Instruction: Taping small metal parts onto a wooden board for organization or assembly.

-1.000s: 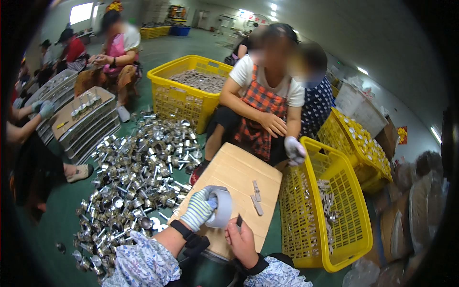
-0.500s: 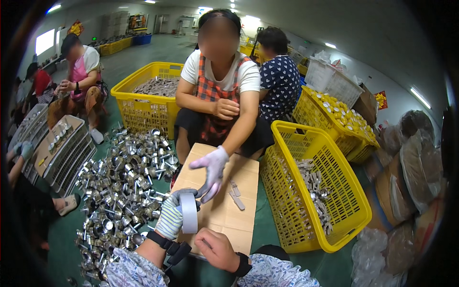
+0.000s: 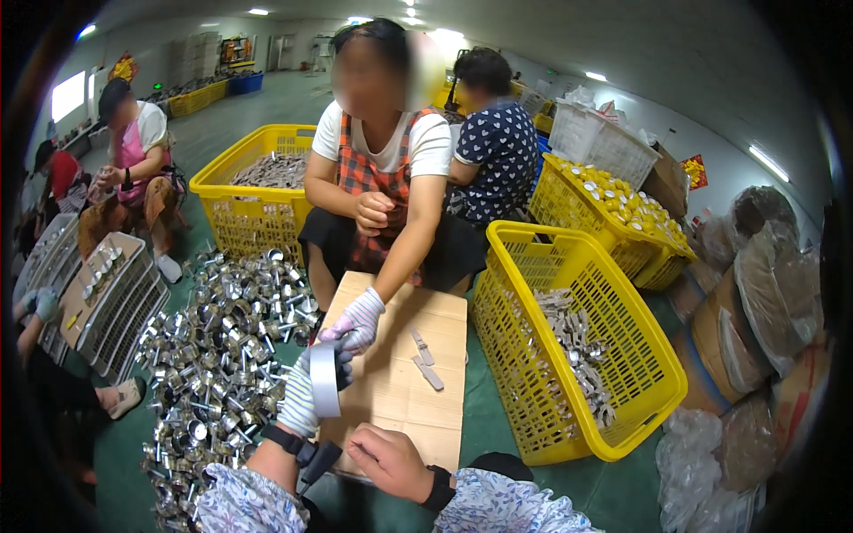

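Note:
My left hand (image 3: pixel 300 401), in a striped glove, grips a roll of grey tape (image 3: pixel 326 382) over the cardboard. A co-worker opposite reaches down with a gloved hand (image 3: pixel 357 322), which meets the top of the roll and my fingers; whether it grips the roll I cannot tell. My bare right hand (image 3: pixel 395 464) hovers at the near edge of the cardboard sheet (image 3: pixel 404 409), its fingers loosely curled together with nothing visible in them. Two flat grey strips, an upper strip (image 3: pixel 420 346) and a lower strip (image 3: pixel 428 373), lie on the cardboard right of the tape.
Metal cups with stems (image 3: pixel 218 355) are heaped on the floor at left. A yellow crate (image 3: pixel 622 373) with grey metal pieces stands at right; another yellow crate (image 3: pixel 253 218) is behind the heap. Plastic-wrapped cartons (image 3: pixel 729 329) line the far right. Other people sit nearby.
The co-worker's gloved hand has closed in from spread fingers and shifted left onto the roll's top. My right hand has loosened from a tighter fist and moved slightly down and left.

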A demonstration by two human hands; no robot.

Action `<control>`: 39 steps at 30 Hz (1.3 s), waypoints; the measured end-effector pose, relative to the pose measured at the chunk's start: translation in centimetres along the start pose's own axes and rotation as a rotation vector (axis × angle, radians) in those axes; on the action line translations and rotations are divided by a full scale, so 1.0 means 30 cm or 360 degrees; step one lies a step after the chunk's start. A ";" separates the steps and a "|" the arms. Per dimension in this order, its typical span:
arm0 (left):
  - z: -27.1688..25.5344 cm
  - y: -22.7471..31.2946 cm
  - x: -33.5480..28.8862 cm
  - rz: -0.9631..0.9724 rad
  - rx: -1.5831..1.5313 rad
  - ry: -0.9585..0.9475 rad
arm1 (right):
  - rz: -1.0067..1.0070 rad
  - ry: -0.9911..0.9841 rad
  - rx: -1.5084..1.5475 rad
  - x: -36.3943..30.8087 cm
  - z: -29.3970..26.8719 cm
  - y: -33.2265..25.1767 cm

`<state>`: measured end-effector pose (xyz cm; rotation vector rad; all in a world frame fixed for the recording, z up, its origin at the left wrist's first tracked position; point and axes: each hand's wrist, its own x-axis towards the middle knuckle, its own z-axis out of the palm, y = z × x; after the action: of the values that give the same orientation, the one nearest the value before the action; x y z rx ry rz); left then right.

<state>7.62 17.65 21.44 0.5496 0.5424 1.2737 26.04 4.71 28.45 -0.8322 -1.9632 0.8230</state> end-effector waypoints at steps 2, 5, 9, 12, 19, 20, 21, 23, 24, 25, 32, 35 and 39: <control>0.003 0.005 0.024 0.0141 0.0410 0.0018 | 0.0011 -0.0013 -0.0099 -0.001 0.003 0.011; 0.035 0.018 0.010 -0.0097 0.0373 -0.0082 | 0.0024 -0.0023 -0.0179 -0.013 -0.004 0.035; 0.013 0.095 -0.049 -0.0255 0.0402 -0.0250 | -0.0034 0.0038 -0.0204 -0.017 -0.019 0.019; -0.029 0.115 -0.083 -0.0270 0.0533 -0.0181 | -0.0080 0.0076 -0.0229 -0.028 -0.026 0.005; -0.110 0.173 -0.297 -0.0441 0.0776 0.0008 | -0.0126 0.0078 -0.0340 -0.109 0.016 0.016; -0.145 0.162 -0.325 -0.0488 0.0647 0.0070 | -0.0126 0.0067 -0.0347 -0.125 0.032 0.039; -0.190 0.146 -0.349 -0.0522 0.0642 0.0117 | -0.0100 0.0080 -0.0411 -0.140 0.050 0.071; -0.275 0.091 -0.376 -0.0606 0.0624 0.0201 | 0.0041 0.0062 -0.0514 -0.178 0.071 0.139; -0.286 0.090 -0.407 -0.0625 0.0710 0.0215 | 0.0100 0.0062 -0.0545 -0.199 0.085 0.166; -0.297 0.086 -0.434 -0.0632 0.0876 0.0205 | 0.0149 0.0062 -0.0560 -0.220 0.095 0.196; -0.699 0.044 -0.521 -0.0473 0.1611 -0.0014 | 0.0222 0.0153 -0.0744 -0.316 0.260 0.378; -0.764 -0.048 -0.557 -0.0374 0.1666 0.0125 | 0.0291 0.0231 -0.0837 -0.353 0.314 0.395; -0.779 -0.187 -0.630 -0.0248 0.1355 0.0447 | 0.0207 0.0229 -0.0891 -0.355 0.359 0.391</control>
<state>-7.45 -0.03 1.55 1.0096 1.3593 0.9347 24.25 0.39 9.89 -1.3135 -2.0486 0.2628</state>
